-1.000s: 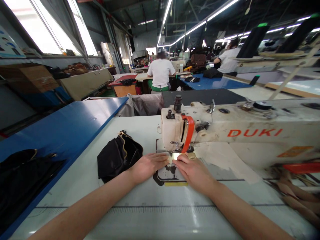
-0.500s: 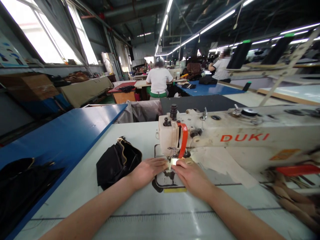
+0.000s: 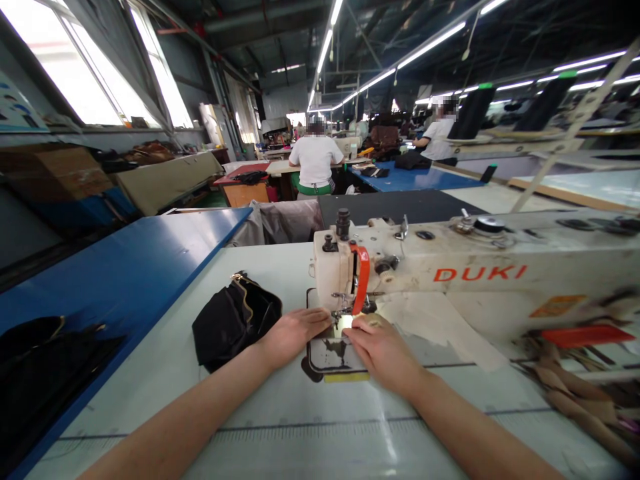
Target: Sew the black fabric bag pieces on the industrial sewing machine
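Note:
Both my hands meet at the needle of a white sewing machine [image 3: 335, 273] with an orange guard. My left hand [image 3: 293, 337] lies left of the presser foot, its fingers together and pressed down at the lit needle area. To the right, my right hand [image 3: 383, 350] has its thumb and fingers closed close to the needle. Whatever lies under the fingertips is too small and hidden to name. Pale sheet material [image 3: 440, 323] spreads under the machine's arm, just behind my right hand. A black pouch [image 3: 225, 327] with a gold zipper rests open-topped beside my left forearm.
A printed ruler scale [image 3: 310, 430] runs along the front of the pale tabletop [image 3: 270, 427]. On the left stands a blue table [image 3: 165, 260] with black pieces [image 3: 55, 373] on it. Brown strips [image 3: 570, 387] hang at the right. Ahead, a person [image 3: 316, 160] sits facing away.
My right hand's fingers are a little more bunched beside the needle. The left hand stays nearly in place. The view has shifted slightly; the person at the far right has lowered an arm.

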Tool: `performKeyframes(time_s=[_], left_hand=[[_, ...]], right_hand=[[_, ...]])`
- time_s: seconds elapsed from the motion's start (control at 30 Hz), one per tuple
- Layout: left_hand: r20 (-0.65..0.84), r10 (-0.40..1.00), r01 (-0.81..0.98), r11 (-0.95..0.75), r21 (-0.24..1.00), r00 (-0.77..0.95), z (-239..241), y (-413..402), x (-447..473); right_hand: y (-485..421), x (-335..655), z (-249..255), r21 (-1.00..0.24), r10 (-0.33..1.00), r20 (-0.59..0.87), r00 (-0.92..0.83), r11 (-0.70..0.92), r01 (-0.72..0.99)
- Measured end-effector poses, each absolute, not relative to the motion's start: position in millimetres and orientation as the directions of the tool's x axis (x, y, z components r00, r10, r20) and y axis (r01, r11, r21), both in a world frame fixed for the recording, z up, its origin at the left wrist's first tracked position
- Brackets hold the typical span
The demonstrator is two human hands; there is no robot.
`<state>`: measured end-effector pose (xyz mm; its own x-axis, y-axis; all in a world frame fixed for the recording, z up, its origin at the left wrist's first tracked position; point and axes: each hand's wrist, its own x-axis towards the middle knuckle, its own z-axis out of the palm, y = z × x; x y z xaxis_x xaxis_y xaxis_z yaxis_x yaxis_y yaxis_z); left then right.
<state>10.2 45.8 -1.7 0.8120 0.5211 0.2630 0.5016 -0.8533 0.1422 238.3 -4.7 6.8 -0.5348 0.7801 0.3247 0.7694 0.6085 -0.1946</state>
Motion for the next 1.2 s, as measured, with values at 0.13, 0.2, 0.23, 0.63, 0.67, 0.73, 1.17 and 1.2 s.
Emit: performKeyframes(time_s=[0.13,0.2,0.23,0.63,0.67,0.73,1.17,1.2], left_hand=[[0.244,0.523,0.507,-0.852,0.132,0.816,-3,45,9],[0.243,0.529,0.511,-0.849,0.135,0.813,-4,45,9],[0.244,0.532,0.514,-0.847,0.139,0.811,-4,45,9],[0.233,0.521,0.513,-0.852,0.100,0.821,-1,17,-6],[0.226,0.522,0.512,-0.852,0.106,0.822,0,5,-11],[0.208,0.523,0.505,-0.852,0.134,0.827,6,-21,-20],[0.112,0.831,0.810,-0.555,0.188,0.544,66,-50,-91],[0.078,0.853,0.835,-0.520,0.181,0.515,69,-50,-98]], right_hand=[[-5,239,7,-0.184,0.772,0.334,-0.541,0.616,0.766],[-5,239,7,-0.182,0.765,0.348,-0.541,0.622,0.762],[-5,239,7,-0.185,0.763,0.356,-0.539,0.623,0.760],[-6,242,3,-0.217,0.753,0.366,-0.547,0.641,0.736],[-9,241,4,-0.230,0.742,0.380,-0.553,0.655,0.720],[-20,234,7,-0.276,0.711,0.398,-0.579,0.695,0.664],[-72,187,19,-0.384,0.651,0.283,-0.705,0.750,0.539],[-73,188,24,-0.419,0.667,0.273,-0.693,0.731,0.538]])
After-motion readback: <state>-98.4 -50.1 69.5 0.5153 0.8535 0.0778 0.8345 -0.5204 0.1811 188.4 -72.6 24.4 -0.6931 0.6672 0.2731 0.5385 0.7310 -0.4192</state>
